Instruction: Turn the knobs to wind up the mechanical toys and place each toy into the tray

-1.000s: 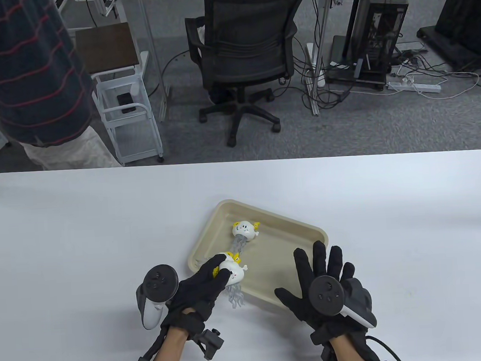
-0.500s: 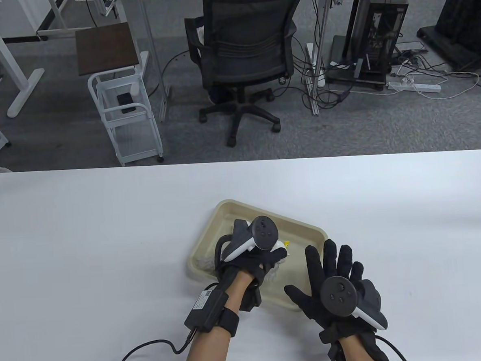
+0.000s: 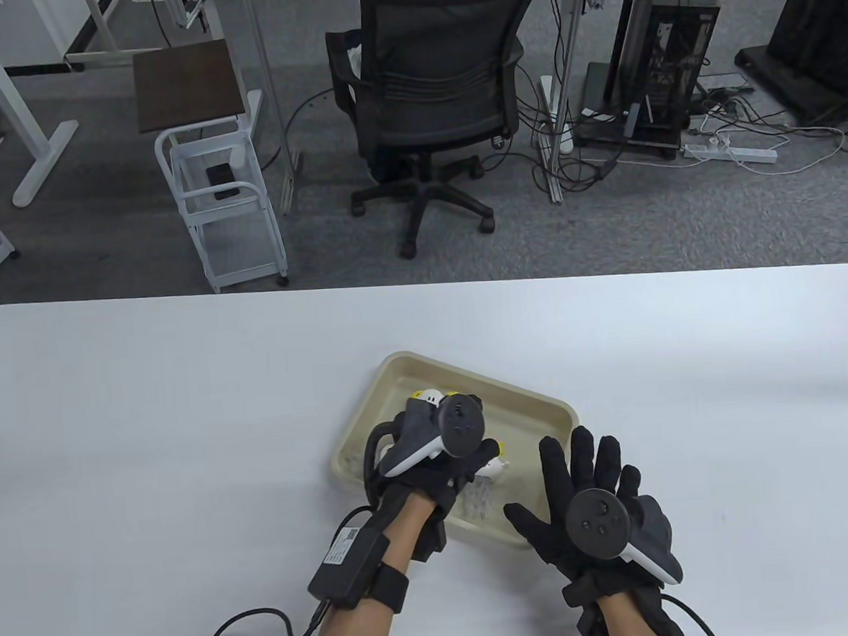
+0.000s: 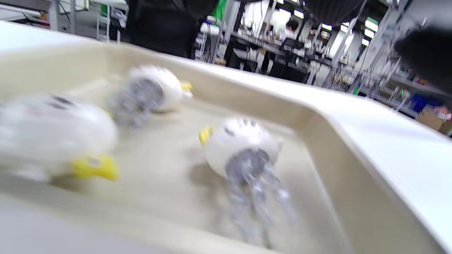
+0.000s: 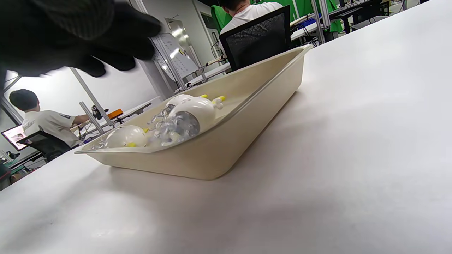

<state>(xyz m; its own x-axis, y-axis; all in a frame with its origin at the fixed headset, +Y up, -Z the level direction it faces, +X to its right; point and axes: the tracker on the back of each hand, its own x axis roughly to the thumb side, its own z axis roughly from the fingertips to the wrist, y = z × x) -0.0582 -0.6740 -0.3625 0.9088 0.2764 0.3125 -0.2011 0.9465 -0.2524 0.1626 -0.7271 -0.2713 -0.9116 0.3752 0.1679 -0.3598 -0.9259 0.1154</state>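
Where the beige tray (image 3: 544, 407) sits on the white table (image 3: 150, 421), we count three wind-up toys inside it in the left wrist view: a blurred white one with a yellow knob (image 4: 53, 134) nearest that camera, a second (image 4: 152, 88) toward the far wall, and a third (image 4: 243, 148) lying with its clear tentacles trailing toward the near rim. From the right wrist view we make out the same three white bodies bunched low in the tray, two plainly and one partly behind them.

Two gloved hands are in view. Our left hand (image 3: 440, 468) hangs over the near-left part of the tray, its tracker covering most of what lies beneath; only a bit of white and yellow (image 3: 496, 464) peeks out just beside its fingertips, and another bit beyond the tracker. Whether those fingers grip a toy or hover loose we cannot tell. Our right hand (image 3: 586, 495) lies flat with fingers spread wide and straight, overlapping the tray's near-right corner and holding nothing.

Beyond the table stand one black office chair (image 3: 438, 80), one white wire cart (image 3: 223, 201), and a computer tower (image 3: 666, 52) among cables.
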